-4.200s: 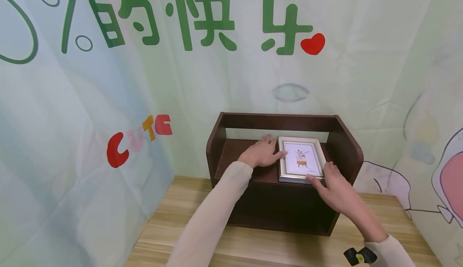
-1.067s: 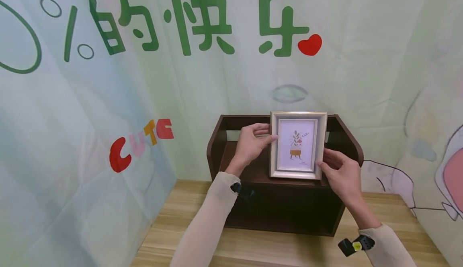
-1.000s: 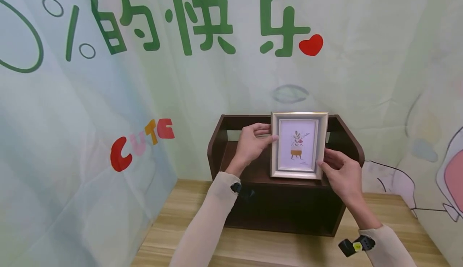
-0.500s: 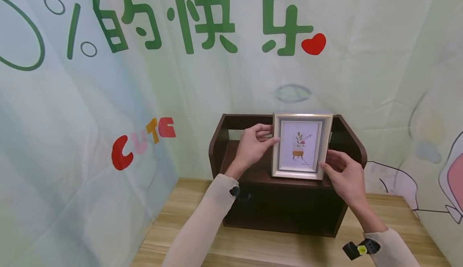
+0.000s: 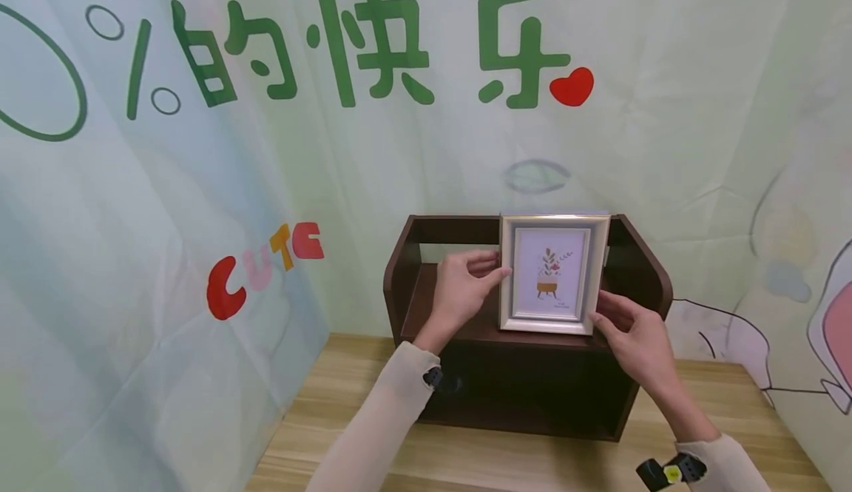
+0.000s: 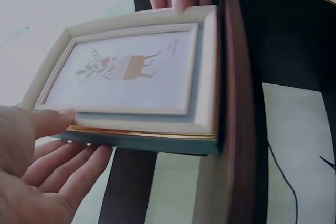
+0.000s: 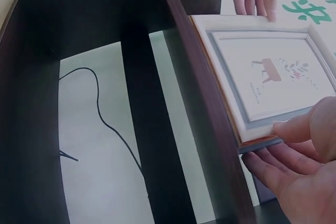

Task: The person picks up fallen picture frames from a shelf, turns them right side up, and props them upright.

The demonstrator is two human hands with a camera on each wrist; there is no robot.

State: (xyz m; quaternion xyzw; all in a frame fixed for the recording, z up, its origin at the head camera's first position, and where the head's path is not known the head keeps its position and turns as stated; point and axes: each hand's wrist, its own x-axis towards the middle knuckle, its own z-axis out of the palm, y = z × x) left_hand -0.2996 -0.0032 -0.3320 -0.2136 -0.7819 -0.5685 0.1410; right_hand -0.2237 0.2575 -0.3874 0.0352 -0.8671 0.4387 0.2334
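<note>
A picture frame (image 5: 554, 274) with a silver-gold border and a potted-plant print stands upright on the top shelf of a dark brown desk shelf (image 5: 519, 385), near its front edge. My left hand (image 5: 462, 288) pinches the frame's left side, thumb on the front and fingers behind. At the lower right side, my right hand (image 5: 639, 340) pinches it the same way. The left wrist view shows the left thumb on the border of the picture frame (image 6: 131, 74) and the fingers behind it. In the right wrist view the right hand (image 7: 294, 161) grips the lower corner.
The shelf stands on a wood-grain table (image 5: 353, 396) against a printed cloth backdrop (image 5: 373, 166). Raised side panels (image 5: 642, 263) flank the top shelf. A thin dark cord (image 7: 98, 98) shows through the shelf's open back.
Earlier the picture frame lay flat on the top shelf with both hands at its sides. Since then it has been raised upright, and both hands pinch its edges. Over the last second it has barely moved.
</note>
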